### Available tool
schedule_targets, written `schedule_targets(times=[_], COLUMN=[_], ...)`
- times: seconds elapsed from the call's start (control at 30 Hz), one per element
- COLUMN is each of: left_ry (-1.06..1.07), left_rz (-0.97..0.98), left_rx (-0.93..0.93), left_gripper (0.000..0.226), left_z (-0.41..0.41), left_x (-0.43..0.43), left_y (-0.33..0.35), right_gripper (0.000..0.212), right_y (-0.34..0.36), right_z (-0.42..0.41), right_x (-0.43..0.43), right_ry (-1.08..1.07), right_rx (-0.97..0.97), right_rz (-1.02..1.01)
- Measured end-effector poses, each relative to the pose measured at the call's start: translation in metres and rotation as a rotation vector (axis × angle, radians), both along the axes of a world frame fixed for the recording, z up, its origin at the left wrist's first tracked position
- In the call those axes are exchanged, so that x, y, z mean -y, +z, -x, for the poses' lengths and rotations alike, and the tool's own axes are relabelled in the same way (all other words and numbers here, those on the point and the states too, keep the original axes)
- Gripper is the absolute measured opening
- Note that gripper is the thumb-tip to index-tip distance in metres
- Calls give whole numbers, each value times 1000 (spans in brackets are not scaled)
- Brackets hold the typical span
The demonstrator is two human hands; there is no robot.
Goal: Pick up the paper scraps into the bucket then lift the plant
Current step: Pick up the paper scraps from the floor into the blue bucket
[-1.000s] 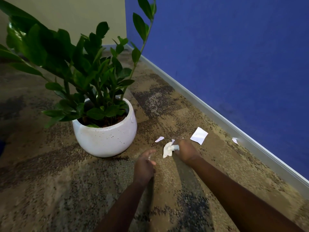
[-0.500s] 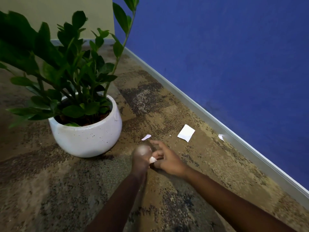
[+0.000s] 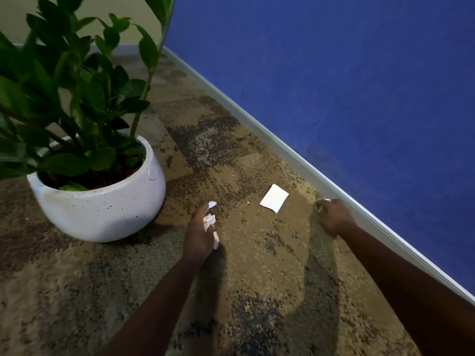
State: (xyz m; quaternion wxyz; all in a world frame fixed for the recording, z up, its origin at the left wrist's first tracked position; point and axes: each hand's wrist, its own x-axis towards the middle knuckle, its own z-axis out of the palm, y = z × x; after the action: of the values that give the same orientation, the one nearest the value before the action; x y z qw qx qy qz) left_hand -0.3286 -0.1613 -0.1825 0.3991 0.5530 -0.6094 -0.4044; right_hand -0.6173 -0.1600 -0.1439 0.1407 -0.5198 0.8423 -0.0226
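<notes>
in white pot [image 3: 102, 209]: green plant [image 3: 77, 98], dark soil [image 3: 102, 177].

Glossy pot [image 3: 102, 209], rough carpet [image 3: 257, 273], ppr scrap [image 3: 209, 219]

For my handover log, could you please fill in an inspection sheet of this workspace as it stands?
Surface: mottled carpet, paper lying on it.
Job's things: plant upright in white pot; flat paper; small scrap right of the pot; wall scrap at the baseboard; bucket not in view.
Clutter: nothing seen.
Hands: left hand grips crumpled paper; right hand at the wall scrap, grip unclear.
Cables: nothing seen.
Surroundings: blue wall above the baseboard.
</notes>
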Motion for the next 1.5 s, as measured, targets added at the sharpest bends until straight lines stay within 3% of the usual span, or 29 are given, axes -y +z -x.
schedule_targets(times=[0.13, 0.23, 0.33, 0.47, 0.6, 0.83, 0.93, 1.1, 1.2, 1.3, 1.37, 1.4, 1.5], left_ry=[-37, -61, -61, -91, -90, -117, -128, -144, -126, -114, -133, -152, -150], left_rz=[26, 50, 36, -8, 12, 34, 38, 7, -91, -224, -295, -309, -399], left_rx=[39, 26, -18, -50, -41, -63, -80, -152, -260, -380, -495, -533, -614], left_gripper=[51, 45, 40, 38, 38, 44, 44, 42, 43, 37, 35, 32, 9], left_z=[-2, -4, -5, -6, -11, -14, -15, -16, -18, -19, -21, -23, -34], left_x=[4, 4, 4, 4, 4, 7, 5, -1, -4, -11, -16, -18, -21], left_y=[-9, -10, -11, -15, -15, -19, -18, -10, -5, -2, -2, -3, 1], right_gripper=[36, 28, 20, 18, 62, 74, 67, 31, 5, 25, 12, 17, 36], right_y=[-3, -4, -4, -2, 1, -9, -13, -11, -17, -20, -22, -21, -16], right_z=[7, 9, -2, -40, -70, -80, -84, -101, -137, -174, -193, -201, -215], right_x=[1, 2, 5, 22, 48, 65, 61, 44, 12, -20, -32, -35, -38], right_ry=[31, -86, -167, -100, -147, -63, -76, -96, 38, 244, 346, 387, 471], right_rx=[-58, -56, 122, 333, 356, 265, 282, 366, 445, 479, 486, 473, 528], right_rz=[49, 144, 291, 454, 333, 34, 80, 204, 301, 285, 263, 276, 365])
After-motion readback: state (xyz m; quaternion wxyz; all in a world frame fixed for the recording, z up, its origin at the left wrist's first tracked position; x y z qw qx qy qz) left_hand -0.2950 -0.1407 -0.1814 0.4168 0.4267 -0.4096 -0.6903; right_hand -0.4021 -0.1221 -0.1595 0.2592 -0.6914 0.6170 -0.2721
